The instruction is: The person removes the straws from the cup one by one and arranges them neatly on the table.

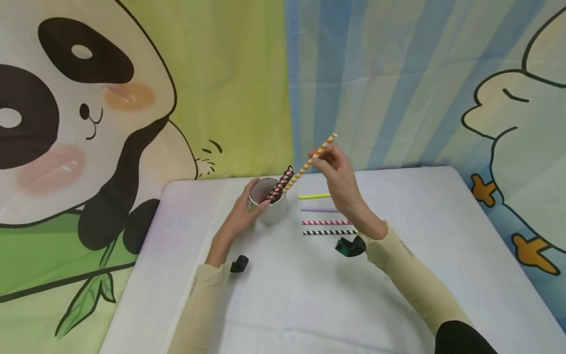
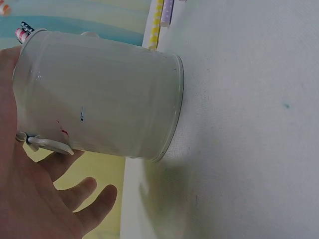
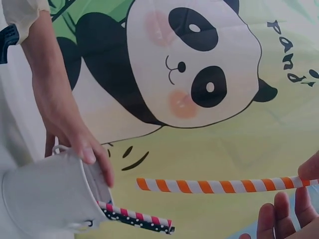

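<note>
A small white metal bucket (image 1: pixel 273 215) with side handles is held at its rim by my left hand (image 1: pixel 241 212), thumb on the near side. Two paper straws (image 3: pixel 139 217), one red-and-white striped and one black with white dots, lean out over the rim. My right hand (image 1: pixel 339 179) pinches an orange-and-white striped paper straw (image 3: pixel 209 186) near its upper end. The straw slants down toward the bucket, and its lower end is apart from the rim in the right wrist view. Whether the bucket's base touches the table, I cannot tell.
Right of the bucket, several paper straws lie in a row on the white table (image 1: pixel 292 290): yellow (image 1: pixel 313 196), purple (image 1: pixel 318 210), red-striped (image 1: pixel 325 222) and black-striped (image 1: pixel 327 232). A cartoon panda curtain (image 1: pixel 239 88) hangs behind the table's far edge.
</note>
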{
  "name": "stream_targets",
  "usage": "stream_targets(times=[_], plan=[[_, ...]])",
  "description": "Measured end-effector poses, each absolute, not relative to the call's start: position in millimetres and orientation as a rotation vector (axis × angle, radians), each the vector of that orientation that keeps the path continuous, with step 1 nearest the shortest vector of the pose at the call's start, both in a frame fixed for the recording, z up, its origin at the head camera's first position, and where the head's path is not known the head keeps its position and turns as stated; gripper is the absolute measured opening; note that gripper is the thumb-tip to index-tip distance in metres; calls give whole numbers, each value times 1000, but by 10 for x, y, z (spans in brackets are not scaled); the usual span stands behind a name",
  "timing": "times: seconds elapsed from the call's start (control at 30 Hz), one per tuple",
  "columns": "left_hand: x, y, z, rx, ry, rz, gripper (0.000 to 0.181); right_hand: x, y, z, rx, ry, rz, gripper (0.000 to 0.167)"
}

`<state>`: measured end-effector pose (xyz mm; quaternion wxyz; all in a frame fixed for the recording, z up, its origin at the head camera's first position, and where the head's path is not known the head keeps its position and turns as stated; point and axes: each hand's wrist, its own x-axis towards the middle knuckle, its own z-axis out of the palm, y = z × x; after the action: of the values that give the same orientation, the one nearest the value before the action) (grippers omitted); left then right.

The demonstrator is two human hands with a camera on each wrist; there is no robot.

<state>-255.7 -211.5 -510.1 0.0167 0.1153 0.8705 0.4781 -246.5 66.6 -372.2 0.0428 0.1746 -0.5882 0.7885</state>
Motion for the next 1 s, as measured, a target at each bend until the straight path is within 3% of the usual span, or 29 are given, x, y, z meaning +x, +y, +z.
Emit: stream_targets(times=[0.3,1.0], plan=[[-2563,-2106,-5098,379,2718,1481,78,-2386,852,-3714,608,-2111,2198,5],[-2573,-2107,-5093,323,2694,1472,80,-2076,1061,-3783,870,-2751,1350,13]])
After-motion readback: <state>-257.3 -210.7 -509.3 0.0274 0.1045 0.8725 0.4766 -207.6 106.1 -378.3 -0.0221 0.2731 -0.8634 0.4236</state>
